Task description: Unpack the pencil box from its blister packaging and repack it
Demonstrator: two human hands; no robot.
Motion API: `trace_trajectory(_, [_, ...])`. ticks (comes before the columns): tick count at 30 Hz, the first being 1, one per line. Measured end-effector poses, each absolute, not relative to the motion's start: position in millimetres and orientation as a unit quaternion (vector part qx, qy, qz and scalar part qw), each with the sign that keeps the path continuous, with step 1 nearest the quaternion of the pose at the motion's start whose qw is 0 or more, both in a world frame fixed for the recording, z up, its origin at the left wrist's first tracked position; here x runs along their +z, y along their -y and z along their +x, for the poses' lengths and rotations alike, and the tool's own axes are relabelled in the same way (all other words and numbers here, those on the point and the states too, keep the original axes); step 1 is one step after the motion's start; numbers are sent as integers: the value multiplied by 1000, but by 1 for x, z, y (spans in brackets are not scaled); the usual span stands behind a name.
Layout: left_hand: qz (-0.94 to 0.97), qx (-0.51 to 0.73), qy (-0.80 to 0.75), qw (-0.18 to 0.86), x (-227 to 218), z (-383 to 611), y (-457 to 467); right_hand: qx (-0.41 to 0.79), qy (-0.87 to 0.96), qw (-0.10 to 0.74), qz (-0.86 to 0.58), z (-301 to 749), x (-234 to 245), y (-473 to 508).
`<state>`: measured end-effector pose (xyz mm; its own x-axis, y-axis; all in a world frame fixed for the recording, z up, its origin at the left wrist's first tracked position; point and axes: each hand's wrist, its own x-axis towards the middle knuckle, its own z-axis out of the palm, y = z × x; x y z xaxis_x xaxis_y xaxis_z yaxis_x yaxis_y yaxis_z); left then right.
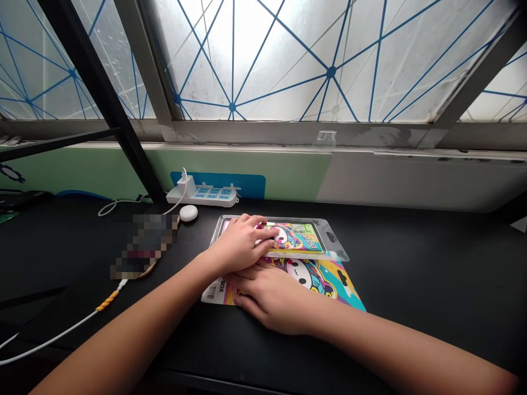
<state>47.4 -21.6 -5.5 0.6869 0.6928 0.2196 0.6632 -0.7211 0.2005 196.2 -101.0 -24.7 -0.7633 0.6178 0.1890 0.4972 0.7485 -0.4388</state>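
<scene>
Hands (255, 269) flat on colourful package (313, 258)

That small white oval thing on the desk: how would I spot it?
Start at the white power strip against the wall below the window. Just in front of it, on the black desk, lies the white oval thing. It is smooth, rounded and plain, unlike the colourful packs nearby.

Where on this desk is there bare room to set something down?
Bare black desk lies right of the cartoon card, out to the wall. Left is crowded: power strip, white puck, cables. Both hands cover the clear tray.
</scene>
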Motion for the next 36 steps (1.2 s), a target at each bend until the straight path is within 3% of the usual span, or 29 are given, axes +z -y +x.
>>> trace_trajectory(6, [916, 155, -367, 44, -10, 48, 18, 147, 925, 192, -294, 192, -32, 97])
trace_trajectory(12, [915, 167, -363, 54, -11, 45, 15, -27, 935, 257, -242, 202, -25, 94])
trace_trajectory(16, [913, 162, -363, 91, -8, 43, 14, -98, 878, 254, -393, 240, -6, 62])
trace_trajectory(20, [909, 161, -366, 119, -4, 43, 14, -4, 827, 160, -539, 282, 2, 23])
trace_trajectory(28, [904, 182, -371, 108, -5, 46, 17, 64, 837, 95, -535, 292, 4, 20])
trace_trajectory(36, [895, 154, -402, 115, 9, 22, 2, 68, 823, 123, -551, 295, -4, 14])
